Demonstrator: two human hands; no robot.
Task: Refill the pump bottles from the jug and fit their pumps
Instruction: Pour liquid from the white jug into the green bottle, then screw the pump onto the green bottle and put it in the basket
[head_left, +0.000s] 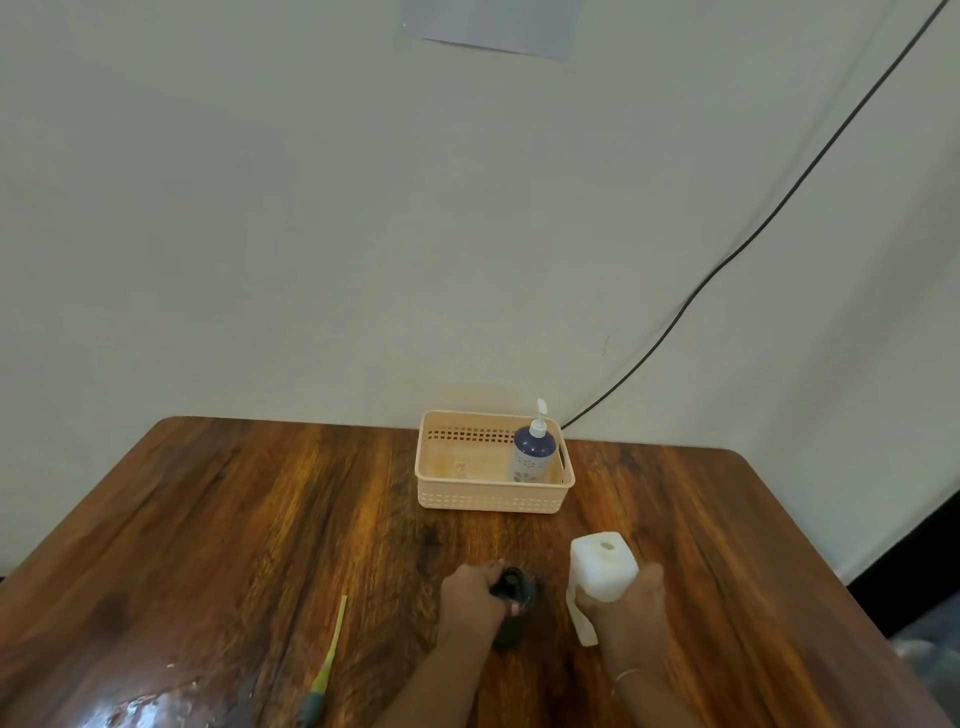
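Note:
My right hand (626, 608) grips a white plastic jug (602, 569) that stands on the wooden table, its round mouth uncapped and facing up. My left hand (475, 597) is closed around the top of a dark bottle (514, 597) just left of the jug; the bottle's lower body is mostly hidden by my hand. A yellow-green pump with its long dip tube (330, 660) lies flat on the table to the left. A blue bottle with a white pump (532, 447) stands upright in the right end of a peach basket (488, 499).
The basket sits at the table's far edge against a pale wall. A black cable (727, 260) runs down the wall behind it. A glossy wet-looking patch (150, 701) shows at the near left of the table (234, 519).

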